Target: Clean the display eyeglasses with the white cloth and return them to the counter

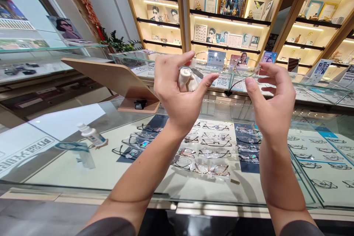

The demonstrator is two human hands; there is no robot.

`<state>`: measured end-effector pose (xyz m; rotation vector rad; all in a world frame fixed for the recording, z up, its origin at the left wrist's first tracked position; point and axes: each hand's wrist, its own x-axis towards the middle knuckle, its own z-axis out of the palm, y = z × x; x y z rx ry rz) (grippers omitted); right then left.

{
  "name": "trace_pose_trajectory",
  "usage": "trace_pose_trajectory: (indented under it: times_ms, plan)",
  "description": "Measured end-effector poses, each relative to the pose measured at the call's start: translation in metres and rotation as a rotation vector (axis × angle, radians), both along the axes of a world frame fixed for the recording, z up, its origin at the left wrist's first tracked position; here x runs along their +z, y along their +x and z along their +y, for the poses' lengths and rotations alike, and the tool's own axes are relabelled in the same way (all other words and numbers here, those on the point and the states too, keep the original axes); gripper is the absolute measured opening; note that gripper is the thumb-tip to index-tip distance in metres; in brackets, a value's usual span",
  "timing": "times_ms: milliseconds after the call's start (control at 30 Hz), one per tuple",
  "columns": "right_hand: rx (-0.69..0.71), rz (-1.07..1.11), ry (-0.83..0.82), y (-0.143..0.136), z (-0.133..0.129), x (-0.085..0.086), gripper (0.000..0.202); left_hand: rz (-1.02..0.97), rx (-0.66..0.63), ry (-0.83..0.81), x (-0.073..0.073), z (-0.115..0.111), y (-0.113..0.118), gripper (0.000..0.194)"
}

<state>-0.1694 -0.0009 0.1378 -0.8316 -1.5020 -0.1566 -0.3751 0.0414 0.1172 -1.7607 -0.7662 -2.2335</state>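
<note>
Both my hands are raised above a glass display counter, with thin-rimmed eyeglasses [231, 67] held up between them. My left hand [179, 88] has a bunched white cloth [187, 79] in its palm, and its index finger touches the left side of the glasses. The left thumb points toward the right, below the lens. My right hand [273, 96] grips the right side of the glasses between thumb and fingers. A thin dark temple arm hangs down behind the lenses. The rims are faint against the lit background.
Rows of eyeglasses [215, 153] lie inside the glass counter [193, 201]. On its top at the left are a white spray bottle [92, 135] and a tilted wooden-framed mirror [110, 77]. Lit shelves [226, 16] and more glass cases stand behind.
</note>
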Motion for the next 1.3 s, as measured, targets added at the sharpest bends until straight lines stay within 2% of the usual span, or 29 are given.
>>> trace_pose_trajectory:
  times_ms: [200, 467, 900, 1067, 1167, 1300]
  plan:
    - [0.052, 0.034, -0.095, 0.002, 0.003, -0.001, 0.038, 0.036, -0.028, -0.013, -0.003, 0.002, -0.005, 0.069]
    - [-0.009, 0.055, 0.079, -0.010, -0.005, -0.001, 0.040, 0.059, -0.049, 0.023, 0.001, 0.006, -0.007, 0.077]
    - [-0.063, 0.021, 0.098, -0.021, -0.014, -0.006, 0.040, -0.022, -0.046, 0.008, -0.004, 0.016, -0.003, 0.070]
    - [0.009, 0.037, 0.099, -0.020, -0.011, -0.006, 0.046, -0.041, 0.025, 0.078, -0.004, 0.017, -0.002, 0.067]
    - [0.092, 0.071, 0.085, -0.017, -0.006, -0.005, 0.039, -0.061, 0.101, 0.092, -0.004, 0.017, 0.000, 0.069]
    - [0.143, 0.127, 0.072, -0.013, 0.001, -0.004, 0.033, -0.066, 0.120, 0.075, -0.006, 0.017, 0.001, 0.071]
